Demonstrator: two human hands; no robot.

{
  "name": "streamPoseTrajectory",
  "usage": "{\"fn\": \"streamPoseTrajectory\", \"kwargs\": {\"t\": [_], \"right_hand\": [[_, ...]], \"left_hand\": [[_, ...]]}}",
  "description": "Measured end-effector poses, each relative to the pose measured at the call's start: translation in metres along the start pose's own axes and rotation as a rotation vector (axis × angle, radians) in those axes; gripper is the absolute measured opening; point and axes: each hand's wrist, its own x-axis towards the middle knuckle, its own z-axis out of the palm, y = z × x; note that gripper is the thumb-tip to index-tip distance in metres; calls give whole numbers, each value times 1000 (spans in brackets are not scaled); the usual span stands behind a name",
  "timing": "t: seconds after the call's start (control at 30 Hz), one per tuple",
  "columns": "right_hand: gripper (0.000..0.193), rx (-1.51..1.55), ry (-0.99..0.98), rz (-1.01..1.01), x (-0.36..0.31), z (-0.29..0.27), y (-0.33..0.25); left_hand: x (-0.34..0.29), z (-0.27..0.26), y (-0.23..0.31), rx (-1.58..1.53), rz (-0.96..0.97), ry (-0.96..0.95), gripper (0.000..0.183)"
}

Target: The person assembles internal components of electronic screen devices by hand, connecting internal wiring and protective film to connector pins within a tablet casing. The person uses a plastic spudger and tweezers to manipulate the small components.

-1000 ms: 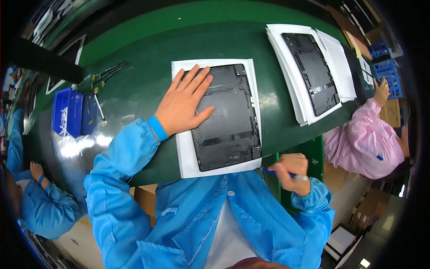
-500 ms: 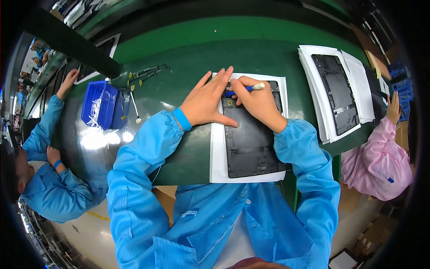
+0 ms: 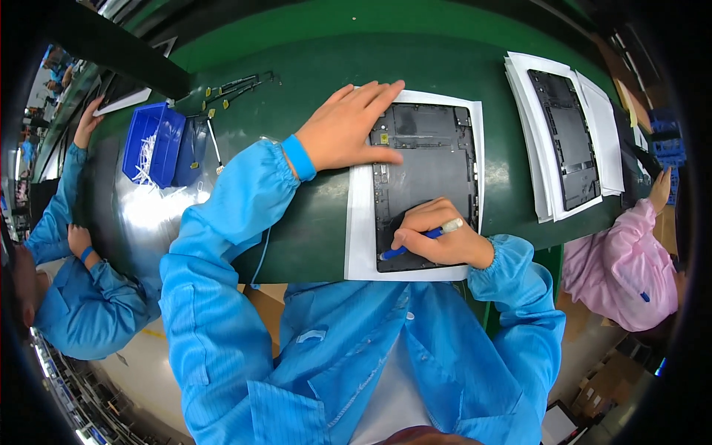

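Note:
A flat black tablet-sized housing (image 3: 436,167) lies on white sheets (image 3: 360,222) in front of me. My left hand (image 3: 347,130) is spread over its upper left edge, fingers stretched out, thumb across the panel. My right hand (image 3: 437,236) is closed around a blue pen-like tool (image 3: 394,254) with a whitish end. The tool's tip points at the housing's lower left corner; whether it touches cannot be made out. A small yellow label (image 3: 384,139) sits near the housing's top left. Around my left wrist is a blue strap (image 3: 299,157) with a cord.
Left of me stands a blue bin (image 3: 153,141) of white strips, near several small cables (image 3: 233,90) with yellow tags. Another black housing (image 3: 562,141) lies on stacked white sheets to the right. Co-workers sit on both sides, one in a blue sleeve (image 3: 63,182), one in pink (image 3: 623,248).
My right hand has moved the pen-like tool from the housing's upper left down to its lower left corner. My left hand stays at the upper left edge. The whole view has shifted slightly.

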Motion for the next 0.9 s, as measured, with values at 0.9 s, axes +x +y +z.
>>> {"fn": "streamPoseTrajectory", "kwargs": {"t": [0.9], "right_hand": [[39, 594, 1006, -23, -123, -48, 34]], "left_hand": [[79, -45, -236, 561, -1252, 601, 56]]}}
